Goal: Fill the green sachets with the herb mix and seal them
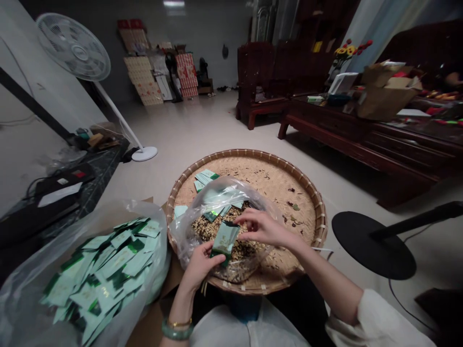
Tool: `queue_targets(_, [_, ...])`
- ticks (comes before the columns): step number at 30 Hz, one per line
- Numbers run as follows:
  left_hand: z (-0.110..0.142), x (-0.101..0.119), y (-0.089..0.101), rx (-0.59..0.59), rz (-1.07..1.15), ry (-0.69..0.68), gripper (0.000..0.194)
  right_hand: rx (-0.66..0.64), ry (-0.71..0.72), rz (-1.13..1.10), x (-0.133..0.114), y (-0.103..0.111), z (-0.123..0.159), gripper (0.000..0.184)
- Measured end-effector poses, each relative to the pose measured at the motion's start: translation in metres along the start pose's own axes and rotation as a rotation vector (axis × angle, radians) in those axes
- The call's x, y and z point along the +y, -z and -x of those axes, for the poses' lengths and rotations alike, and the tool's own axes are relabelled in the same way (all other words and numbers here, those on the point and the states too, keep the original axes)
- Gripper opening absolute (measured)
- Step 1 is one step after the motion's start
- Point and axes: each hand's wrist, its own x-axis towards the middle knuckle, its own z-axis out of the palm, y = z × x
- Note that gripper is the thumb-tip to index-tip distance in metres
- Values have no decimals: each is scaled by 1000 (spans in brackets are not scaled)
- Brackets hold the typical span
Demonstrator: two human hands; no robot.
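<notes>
A green foil sachet (226, 239) stands slightly tilted, gripped in the closed left hand (200, 265), above a clear plastic bag (217, 193) of dried loose mix (208, 229). The curled right hand (264, 227) is just beside it; whether it holds anything cannot be told. The bag sits on a round woven bamboo tray (307, 188), with a sachet-filled plastic bag (97, 274) at lower left.

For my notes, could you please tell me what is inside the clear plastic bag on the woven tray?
The bag holds a loose brownish dried mix and a few green sachets; whatever lies beneath the mix is hidden.
</notes>
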Motion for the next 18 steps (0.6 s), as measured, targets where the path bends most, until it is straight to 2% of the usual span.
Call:
queue_targets(4, [0,2,-3,-37,-28,2,39,-108,92,147,0,-6,-6,25])
queue_targets(9, [-3,3,-3,-64,-114,-3,33,-232,105,61,12,-1,-13,40])
queue_targets(13, [-6,-1,-2,1,-94,-45,32,-182,83,38,7,7,-12,41])
queue_targets(18, [-7,-8,-2,121,-54,-100,24,-85,88,136,-14,24,2,28])
